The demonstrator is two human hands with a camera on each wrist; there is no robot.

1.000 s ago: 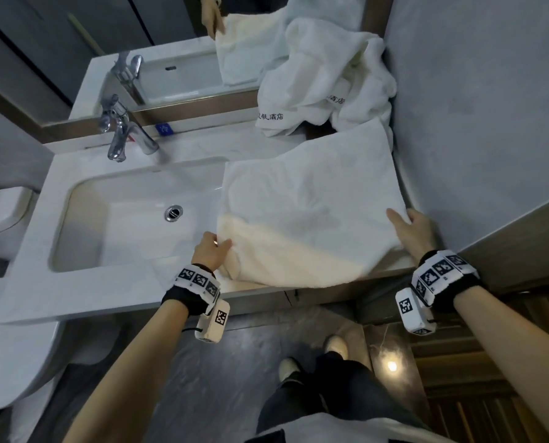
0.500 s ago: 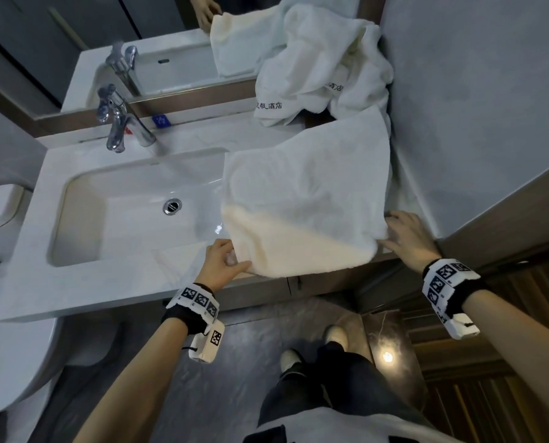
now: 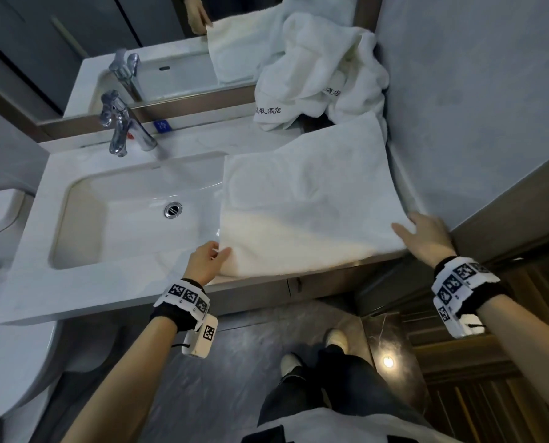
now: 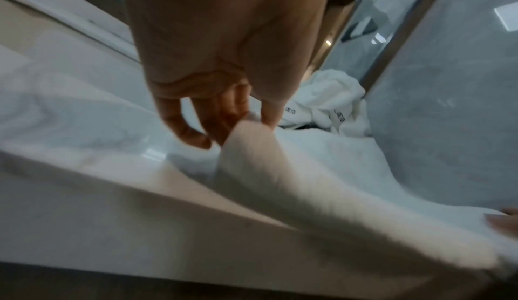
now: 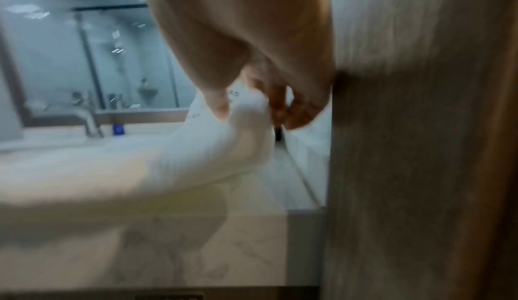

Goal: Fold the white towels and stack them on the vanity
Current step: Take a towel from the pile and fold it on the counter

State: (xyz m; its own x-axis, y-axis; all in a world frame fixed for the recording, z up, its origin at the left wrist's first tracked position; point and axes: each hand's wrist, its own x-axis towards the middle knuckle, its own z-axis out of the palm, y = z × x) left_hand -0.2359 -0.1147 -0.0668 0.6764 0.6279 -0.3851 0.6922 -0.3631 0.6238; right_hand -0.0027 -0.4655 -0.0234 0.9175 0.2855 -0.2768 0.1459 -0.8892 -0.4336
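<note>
Two near corners of a flat white terry towel (image 3: 308, 206) are held at the front edge of the pale marble-look vanity top (image 3: 113, 282), one in each hand. The left hand (image 3: 204, 262) is seen pinching its corner between thumb and curled fingers (image 4: 224, 125), the cloth lifted slightly off the counter there. The right hand (image 3: 426, 236) grips the opposite corner; in the right wrist view the fabric is bunched between thumb and fingers (image 5: 280, 105), though that picture is blurred. The towel is spread to the right of the white rectangular sink basin (image 3: 132, 212), its left edge overhanging the basin slightly and its right edge lying beside the grey wall (image 3: 478, 107). Its held edge runs left to right between the hands, and the body of the cloth stretches away from the person toward the mirror. The free far edge lies just before a crumpled heap of white towels with dark embroidered lettering (image 3: 318, 81), piled in the back right corner. The coming fold is judged to turn on this layout: the near edge would be carried straight away from the body, over the cloth, toward the far edge. Both hands are about equally near, so an even lift is called for to keep the corners aligned.
</note>
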